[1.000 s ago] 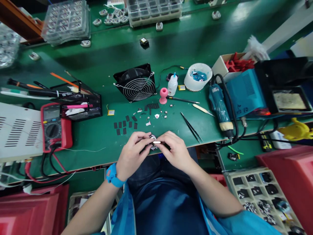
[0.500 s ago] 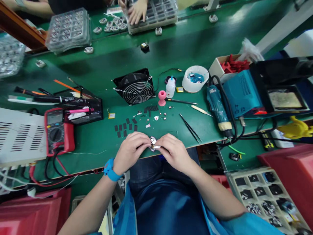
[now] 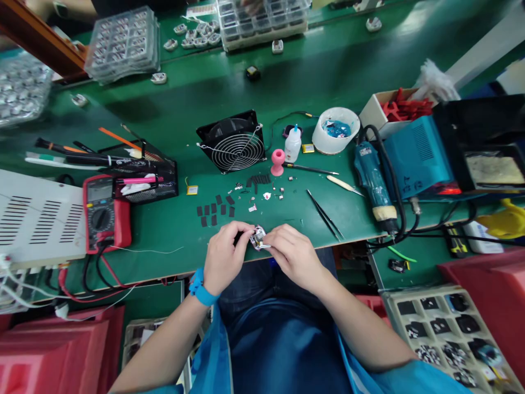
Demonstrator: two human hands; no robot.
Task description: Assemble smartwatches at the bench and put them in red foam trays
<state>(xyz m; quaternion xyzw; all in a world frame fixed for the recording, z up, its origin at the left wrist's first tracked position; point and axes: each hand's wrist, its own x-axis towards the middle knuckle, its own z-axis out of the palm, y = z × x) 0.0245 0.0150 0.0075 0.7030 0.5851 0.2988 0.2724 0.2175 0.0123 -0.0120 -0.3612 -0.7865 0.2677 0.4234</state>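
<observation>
Worn on the head, the camera faces forward and steeply down, with the torso [image 3: 283, 345] at the bottom edge, the hands [image 3: 293, 256] close by near the middle, and the bench [image 3: 164, 224] stretching away to trays [image 3: 123, 44] at the top.

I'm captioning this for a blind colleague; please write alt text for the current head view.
A person's left hand and right hand hold a small device at the near edge of a green workbench. Beyond are black pieces and a fan, with tweezers to the right.
</observation>
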